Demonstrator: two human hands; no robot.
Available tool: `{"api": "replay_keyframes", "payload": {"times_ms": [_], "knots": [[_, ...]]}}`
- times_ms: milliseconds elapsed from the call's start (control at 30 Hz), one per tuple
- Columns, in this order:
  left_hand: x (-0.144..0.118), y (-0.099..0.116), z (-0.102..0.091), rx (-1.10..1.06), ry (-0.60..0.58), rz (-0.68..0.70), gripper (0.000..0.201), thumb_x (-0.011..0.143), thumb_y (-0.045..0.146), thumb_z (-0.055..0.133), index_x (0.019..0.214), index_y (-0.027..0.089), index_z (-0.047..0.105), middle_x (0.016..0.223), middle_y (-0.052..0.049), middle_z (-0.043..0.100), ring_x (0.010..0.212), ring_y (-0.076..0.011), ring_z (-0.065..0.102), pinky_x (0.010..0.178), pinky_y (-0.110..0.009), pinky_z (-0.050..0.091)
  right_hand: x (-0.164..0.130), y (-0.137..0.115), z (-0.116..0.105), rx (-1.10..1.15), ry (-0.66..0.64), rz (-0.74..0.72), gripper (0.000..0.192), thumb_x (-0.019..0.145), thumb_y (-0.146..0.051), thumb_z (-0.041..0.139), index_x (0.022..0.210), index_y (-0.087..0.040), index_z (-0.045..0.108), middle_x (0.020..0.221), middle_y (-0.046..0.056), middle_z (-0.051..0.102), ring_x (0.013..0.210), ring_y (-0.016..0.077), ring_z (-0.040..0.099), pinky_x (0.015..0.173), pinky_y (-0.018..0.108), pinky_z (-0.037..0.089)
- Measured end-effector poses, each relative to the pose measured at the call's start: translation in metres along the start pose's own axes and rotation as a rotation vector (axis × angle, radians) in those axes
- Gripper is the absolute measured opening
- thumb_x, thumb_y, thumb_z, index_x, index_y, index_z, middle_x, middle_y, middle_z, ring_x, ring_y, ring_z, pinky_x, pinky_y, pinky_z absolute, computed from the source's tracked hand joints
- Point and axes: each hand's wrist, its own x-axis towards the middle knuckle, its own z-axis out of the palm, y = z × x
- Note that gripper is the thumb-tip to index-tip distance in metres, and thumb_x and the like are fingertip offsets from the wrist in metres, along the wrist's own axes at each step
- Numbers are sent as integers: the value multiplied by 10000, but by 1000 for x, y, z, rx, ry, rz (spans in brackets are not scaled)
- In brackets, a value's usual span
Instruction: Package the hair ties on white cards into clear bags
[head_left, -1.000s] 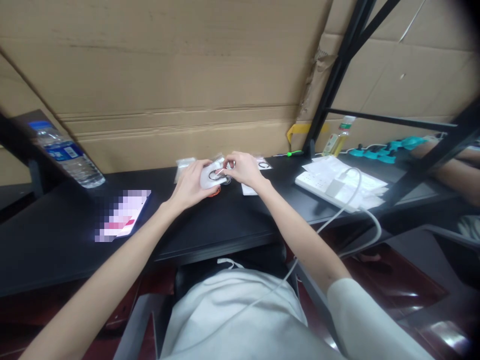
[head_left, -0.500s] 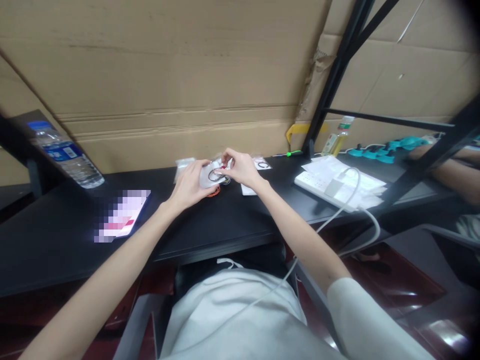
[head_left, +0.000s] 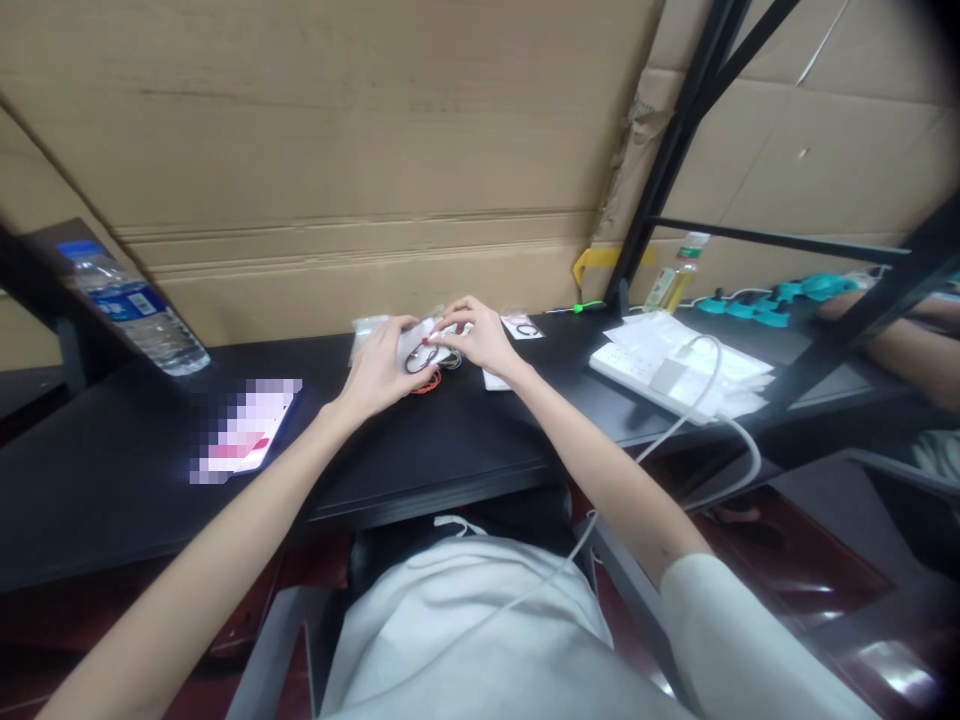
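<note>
A small clear bag (head_left: 417, 347) was held by the left hand (head_left: 381, 368) just above the far part of the black table (head_left: 450, 440), with the fingers closed around its left edge. The right hand (head_left: 481, 338) was placed at the bag's right side, and its fingertips (head_left: 435, 337) were pinched together on something small there; what exactly was pinched could not be told. A dark ring (head_left: 417, 359) was seen at the bag, and an orange band (head_left: 427, 382) lay just under it. More small bags (head_left: 523, 326) were lying beside the hands. A water bottle (head_left: 131, 306) was lying far left, a phone (head_left: 247, 430) nearer, and a white power strip (head_left: 660, 372) well to the right
</note>
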Motion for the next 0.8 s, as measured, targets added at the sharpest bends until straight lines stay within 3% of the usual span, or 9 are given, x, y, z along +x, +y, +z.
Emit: {"api": "replay_keyframes", "payload": {"times_ms": [167,300,367,500,633,800], "knots": [[1,-1,0,-32,-2,-26,699,804,514,794,1375,211,529,1383,-140,650,1266,-358,629,1063,-482,500,1,6,-2,52,-7,94,169,834,-414,858,866,-250,831,1184,67,661,1131,240,659,1061,433,488],[2,2,-2,-122,-2,-95,752,748,523,847,1357,223,525,1361,-131,672,1263,-350,641,1074,-495,498,1,1,-7,151,-52,154,295,974,-498,681,955,-243,829,1496,90,557,1378,256,553,1197,435,400],[2,4,-3,-234,-27,-160,790,723,530,870,1359,227,512,1333,-125,691,1256,-337,654,1076,-498,504,1,-4,-10,212,-114,208,412,1021,-560,581,998,-227,823,1556,96,537,1442,262,504,1244,435,344],[4,7,-7,-516,-193,-334,846,711,553,882,1390,239,487,1322,-140,708,1254,-337,673,1021,-501,556,2,-12,-13,277,-241,319,626,995,-738,492,1070,-210,819,1322,128,721,1408,300,538,1249,497,335],[5,7,-9,-645,-370,-440,820,750,594,852,1409,258,499,1345,-156,708,1167,-346,725,927,-503,608,1,-14,-16,317,-364,322,792,947,-873,366,862,-251,848,1206,102,770,1433,321,521,1269,517,297],[4,8,-10,-596,-305,-376,831,735,553,875,1411,236,510,1322,-154,720,1238,-341,692,1019,-515,570,-1,-18,-18,287,-435,343,824,926,-909,325,899,-287,865,1269,91,763,1475,353,478,1290,560,225]]}}
